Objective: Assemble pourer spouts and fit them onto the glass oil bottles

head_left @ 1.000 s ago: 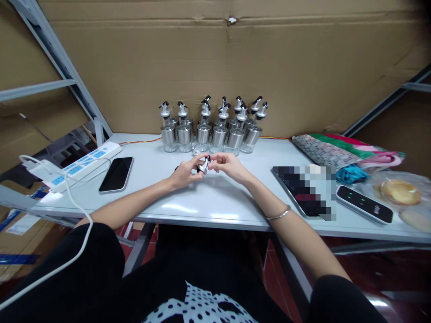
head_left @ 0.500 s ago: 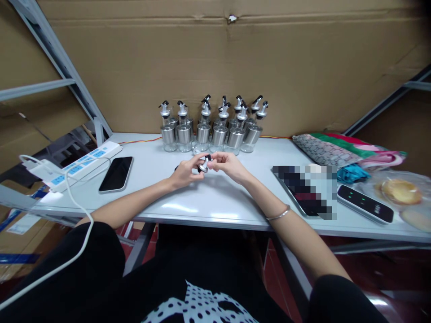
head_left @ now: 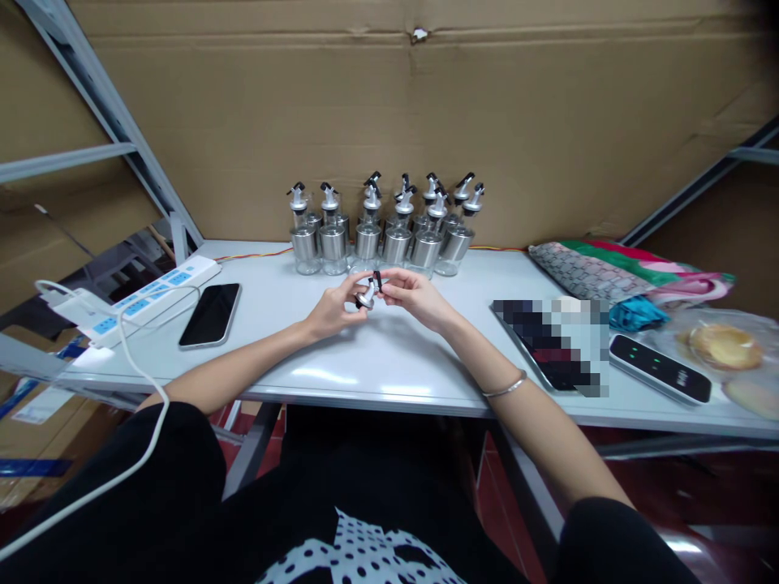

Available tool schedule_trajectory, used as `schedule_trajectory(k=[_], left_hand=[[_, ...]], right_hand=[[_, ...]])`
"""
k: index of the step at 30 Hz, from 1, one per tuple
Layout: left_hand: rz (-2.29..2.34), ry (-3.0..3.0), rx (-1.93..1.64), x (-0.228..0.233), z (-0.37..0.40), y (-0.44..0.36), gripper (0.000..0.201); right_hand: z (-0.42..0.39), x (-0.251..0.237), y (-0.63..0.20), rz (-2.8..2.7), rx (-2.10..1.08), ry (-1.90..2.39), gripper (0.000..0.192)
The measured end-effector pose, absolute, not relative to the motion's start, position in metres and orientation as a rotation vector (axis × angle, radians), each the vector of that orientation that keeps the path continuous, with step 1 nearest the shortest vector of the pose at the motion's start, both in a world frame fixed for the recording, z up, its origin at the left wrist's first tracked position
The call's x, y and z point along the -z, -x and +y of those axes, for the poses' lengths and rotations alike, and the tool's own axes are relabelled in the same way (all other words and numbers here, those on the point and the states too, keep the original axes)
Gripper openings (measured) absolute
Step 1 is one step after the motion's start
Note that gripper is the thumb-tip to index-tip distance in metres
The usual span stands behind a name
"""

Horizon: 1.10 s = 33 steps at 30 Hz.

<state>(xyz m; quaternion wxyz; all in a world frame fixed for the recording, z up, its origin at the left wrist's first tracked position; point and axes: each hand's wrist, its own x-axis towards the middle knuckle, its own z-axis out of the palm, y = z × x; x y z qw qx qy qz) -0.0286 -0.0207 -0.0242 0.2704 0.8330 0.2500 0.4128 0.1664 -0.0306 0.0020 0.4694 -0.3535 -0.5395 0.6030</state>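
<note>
Both hands meet above the table's (head_left: 389, 357) middle: the left hand (head_left: 332, 312) pinches a small metal pourer cap (head_left: 367, 295), the right hand's (head_left: 414, 298) fingertips pinch its black tip; fitting it seems in hand, needing a fine twist; finished bottles (head_left: 380, 231) stand just beyond

Count time: at the far middle of the desk (head_left: 377, 365) stands a cluster of glass bottles (head_left: 380, 231) with pourer tops, and I make out about twelve, though the back row partly hides. One loose pourer cap (head_left: 368, 293) sits between two hands. On the left, one power strip (head_left: 143, 298) and one dark phone (head_left: 210, 315). On the right, one black device (head_left: 660, 368) with green lights.
</note>
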Motion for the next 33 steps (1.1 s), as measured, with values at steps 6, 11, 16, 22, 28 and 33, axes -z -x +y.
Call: schedule_trajectory(k=[6,11,16,22,28,33], left_hand=[[0.714,-2.225,-1.107,0.026,-0.0195,0.0288,0.072],[0.712,-2.236,-1.101,0.0255,-0.0201,0.0294,0.074],[0.711,-2.26,-1.098,0.0256,-0.0199,0.0303,0.068],[0.673,-2.234,-1.092,0.0248,-0.0199,0.0308,0.064],[0.608,-2.263,-1.124,0.0257,-0.0198,0.0299,0.064],[0.628,-2.249,-1.117,0.0254,-0.0202,0.0303,0.062]], right_hand=[[-0.0319,-0.0016,-0.1667,-1.297,-1.552,0.821,0.038],[-0.0333,-0.0027,-0.1669,-1.307,-1.595,0.829,0.035],[-0.0357,-0.0059,-0.1681,-1.316,-1.622,0.848,0.03],[-0.0377,-0.01,-0.169,-1.269,-1.713,0.835,0.026],[-0.0375,-0.0107,-0.1708,-1.18,-1.826,0.784,0.029],[-0.0365,-0.0075,-0.1701,-1.216,-1.802,0.807,0.029]])
